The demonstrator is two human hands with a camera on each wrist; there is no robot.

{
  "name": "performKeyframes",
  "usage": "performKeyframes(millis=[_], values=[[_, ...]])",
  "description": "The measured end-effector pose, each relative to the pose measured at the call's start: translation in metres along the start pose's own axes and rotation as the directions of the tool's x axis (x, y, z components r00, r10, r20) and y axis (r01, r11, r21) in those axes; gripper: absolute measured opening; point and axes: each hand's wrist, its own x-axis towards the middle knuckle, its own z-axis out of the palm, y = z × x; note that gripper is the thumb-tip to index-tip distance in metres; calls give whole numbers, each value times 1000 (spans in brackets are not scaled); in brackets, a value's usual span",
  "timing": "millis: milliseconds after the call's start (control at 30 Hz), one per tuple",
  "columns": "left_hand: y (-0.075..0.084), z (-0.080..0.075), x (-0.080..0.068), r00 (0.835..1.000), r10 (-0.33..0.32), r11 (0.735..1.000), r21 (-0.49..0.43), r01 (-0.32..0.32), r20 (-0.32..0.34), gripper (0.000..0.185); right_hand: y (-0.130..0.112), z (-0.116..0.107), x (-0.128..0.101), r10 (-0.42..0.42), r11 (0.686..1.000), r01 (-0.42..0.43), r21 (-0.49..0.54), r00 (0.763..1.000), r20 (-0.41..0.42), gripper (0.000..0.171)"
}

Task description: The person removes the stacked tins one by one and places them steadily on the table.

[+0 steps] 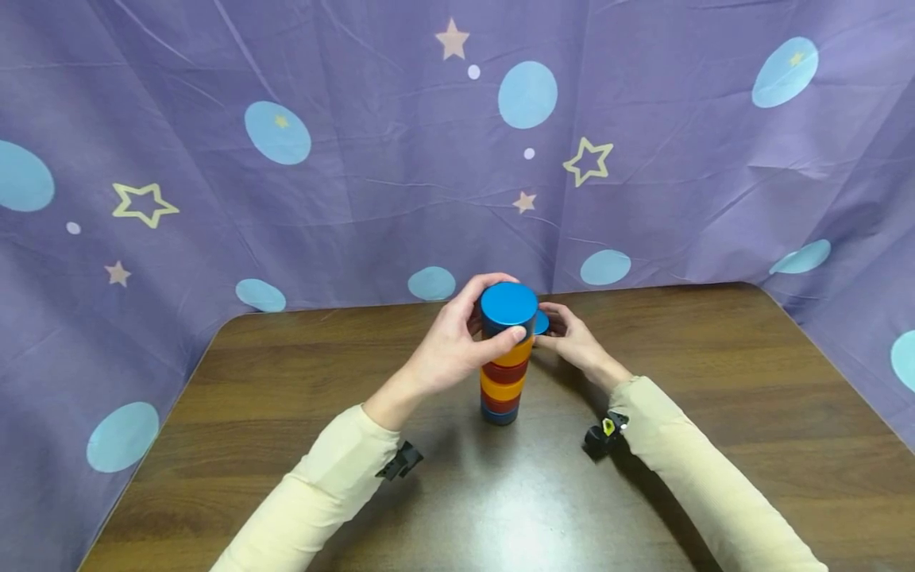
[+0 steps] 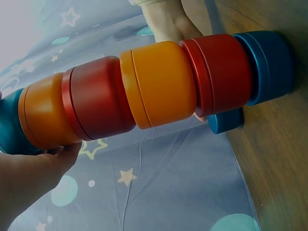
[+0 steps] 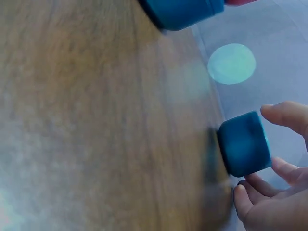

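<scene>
Your left hand (image 1: 452, 340) holds the top of the canister stack (image 1: 504, 372) on the tabletop (image 1: 300, 365); your right hand (image 1: 576, 342) is spread loosely round the blue canister (image 1: 542, 323) behind. Likely stiff, light, slippery: cup the sides.

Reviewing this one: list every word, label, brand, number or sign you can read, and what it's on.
No readable text anywhere in view.
Stacked cups and separate blue cup: no lettering on the visible sides.
Curtain: printed shapes only.
Black device at the right sleeve: yellow mark too small to read.
</scene>
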Motion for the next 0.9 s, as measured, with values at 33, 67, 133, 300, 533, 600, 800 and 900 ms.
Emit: performKeyframes(millis=[33, 67, 133, 300, 533, 600, 800, 900], values=[[0, 0, 0, 1000, -3, 1000, -3, 3, -2, 50, -1, -1, -2, -2, 1000, 2, 11, 1000, -9, 63], [0, 0, 0, 1000, -6, 1000, -6, 6, -4, 50, -2, -3, -3, -9, 1000, 10, 24, 1000, -19, 63], [0, -1, 0, 1000, -12, 1000, -13, 12, -7, 51, -6, -6, -8, -22, 997, 26, 69, 998, -52, 63], [0, -1, 0, 1000, -20, 999, -25, 20, -8, 52, -18, -11, -19, -62, 973, 93, 214, 988, -144, 59], [-2, -3, 0, 1000, -24, 999, -33, 24, -14, 53, -31, -13, -33, -74, 965, 109, 237, 985, -154, 55], [-2, -3, -1, 999, -30, 999, -27, 30, -15, 54, -33, -14, -38, -67, 967, 100, 235, 987, -144, 55], [-9, -3, -3, 999, -51, 999, -9, 51, 0, 56, -43, -15, -51, -89, 952, 114, 285, 991, -101, 53], [-13, -2, -4, 999, -54, 998, -14, 54, 4, 57, -51, -15, -57, -160, 939, 180, 293, 983, -89, 51]])
